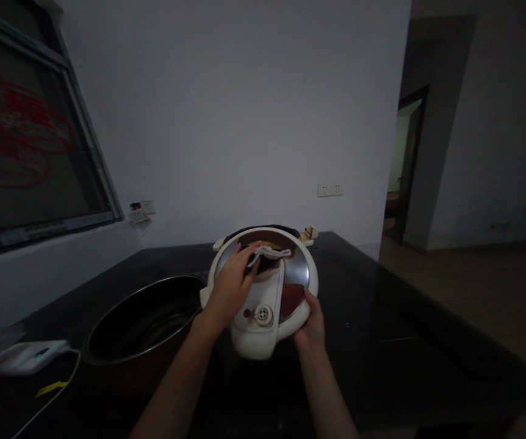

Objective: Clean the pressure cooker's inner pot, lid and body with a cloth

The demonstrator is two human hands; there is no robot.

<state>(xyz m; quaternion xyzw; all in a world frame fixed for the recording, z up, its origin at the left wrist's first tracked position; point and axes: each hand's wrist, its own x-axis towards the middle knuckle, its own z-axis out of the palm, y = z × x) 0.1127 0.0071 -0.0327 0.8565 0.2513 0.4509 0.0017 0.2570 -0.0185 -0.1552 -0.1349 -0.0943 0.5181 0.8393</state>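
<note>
The round lid (297, 271) of an electric pressure cooker, with a white rim and a shiny metal top, is tilted toward me in the middle of the view. A white handle piece (263, 292) with a round valve and a small red button runs across it. My left hand (235, 277) lies over the lid's upper left, its fingers closed on a small whitish cloth (272, 251) against the surface. Low on the right side, my right hand (312, 323) grips the rim, thumb on top and fingers underneath. The cooker body behind the lid is mostly hidden.
A large dark pot (148, 317) stands open at the left of the lid. Farther left are a white device (34, 355) with a cable and a yellow tag (52, 388). The glossy black tabletop (382, 341) meets a wall with sockets (330, 189).
</note>
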